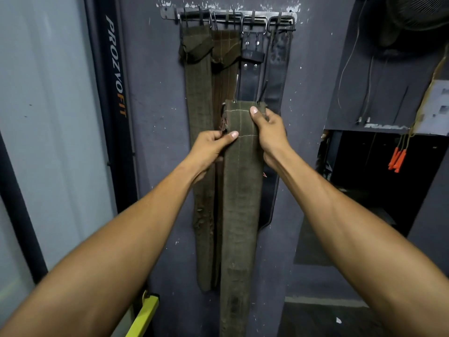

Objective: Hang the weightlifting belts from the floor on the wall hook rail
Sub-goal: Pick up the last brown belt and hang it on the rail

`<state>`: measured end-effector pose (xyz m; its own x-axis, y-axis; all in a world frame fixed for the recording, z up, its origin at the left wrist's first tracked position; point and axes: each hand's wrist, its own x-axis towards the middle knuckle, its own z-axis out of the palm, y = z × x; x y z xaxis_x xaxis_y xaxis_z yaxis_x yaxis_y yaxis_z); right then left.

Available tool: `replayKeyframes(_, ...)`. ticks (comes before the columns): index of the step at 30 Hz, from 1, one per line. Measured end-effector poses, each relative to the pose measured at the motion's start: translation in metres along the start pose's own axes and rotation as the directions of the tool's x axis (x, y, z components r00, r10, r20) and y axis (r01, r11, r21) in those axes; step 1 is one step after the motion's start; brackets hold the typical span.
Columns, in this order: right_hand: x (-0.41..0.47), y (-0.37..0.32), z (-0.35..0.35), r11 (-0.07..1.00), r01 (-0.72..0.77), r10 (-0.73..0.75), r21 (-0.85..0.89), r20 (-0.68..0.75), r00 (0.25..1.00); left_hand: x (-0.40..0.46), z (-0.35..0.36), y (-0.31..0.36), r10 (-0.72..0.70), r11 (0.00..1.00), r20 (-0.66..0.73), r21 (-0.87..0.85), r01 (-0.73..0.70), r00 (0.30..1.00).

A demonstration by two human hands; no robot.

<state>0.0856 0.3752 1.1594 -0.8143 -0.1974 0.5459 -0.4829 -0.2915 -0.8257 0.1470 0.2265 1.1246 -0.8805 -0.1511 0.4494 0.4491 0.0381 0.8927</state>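
I hold an olive-green canvas weightlifting belt (240, 190) upright in front of the wall, its length hanging down past the frame's bottom. My left hand (210, 148) pinches its left edge near the buckle, thumb on the front. My right hand (268, 130) grips the right edge near the top, thumb across the front. Above, the metal hook rail (233, 18) is fixed to the dark wall. Several belts hang from it: an olive belt (198, 98), a brown belt (224, 69) and two black leather belts (252, 79), (277, 76). The held belt's top sits well below the rail.
A black panel marked PROZVOFIT (115, 66) stands at the left beside a pale wall. A yellow bar (145, 314) shows at the lower left. At the right are a dark opening (379, 171), orange-handled cords (397, 160) and hanging wires (352, 57).
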Motion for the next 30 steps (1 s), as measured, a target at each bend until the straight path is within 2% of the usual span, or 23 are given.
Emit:
replayKeyframes(2, 0.001, -0.003, 0.000, 1.000, 0.011, -0.011, 0.018, -0.006, 1.000, -0.005, -0.001, -0.012, -0.023, 0.999, 0.035, -0.025, 0.024, 0.999)
replayKeyframes(5, 0.003, -0.012, 0.001, 0.999, 0.024, -0.023, 0.044, -0.020, 1.000, -0.033, 0.004, -0.066, -0.116, 0.984, 0.110, -0.124, 0.130, 0.987)
replayKeyframes(11, 0.007, -0.036, 0.002, 0.997, 0.056, -0.054, 0.059, -0.033, 0.998, -0.115, -0.004, -0.192, -0.402, 0.915, 0.164, 0.031, 0.402, 0.901)
replayKeyframes(14, 0.006, -0.039, 0.000, 0.996, 0.052, -0.050, 0.075, -0.033, 0.998, -0.129, -0.009, -0.212, -0.447, 0.894, 0.123, 0.055, 0.444, 0.886)
replayKeyframes(17, 0.002, -0.030, -0.003, 0.997, 0.019, -0.016, 0.077, -0.032, 0.999, -0.114, -0.012, -0.189, -0.381, 0.923, 0.138, 0.003, 0.384, 0.914)
replayKeyframes(21, -0.008, -0.009, -0.005, 0.996, -0.059, 0.058, 0.064, 0.019, 0.998, -0.067, -0.007, -0.112, -0.145, 0.974, 0.131, -0.153, 0.165, 0.981)
replayKeyframes(24, -0.016, 0.007, -0.002, 0.993, -0.112, 0.110, 0.038, 0.059, 0.992, -0.026, 0.001, -0.053, -0.023, 0.950, 0.068, -0.309, 0.043, 0.997)
replayKeyframes(27, -0.027, 0.018, 0.004, 0.994, -0.111, 0.109, 0.011, 0.111, 0.988, 0.002, 0.004, -0.011, -0.035, 0.937, 0.010, -0.346, 0.036, 0.999)
replayKeyframes(30, -0.037, 0.019, 0.007, 0.995, -0.093, 0.089, 0.025, 0.127, 0.988, 0.014, 0.008, 0.004, -0.088, 0.955, -0.121, -0.293, 0.049, 0.989)
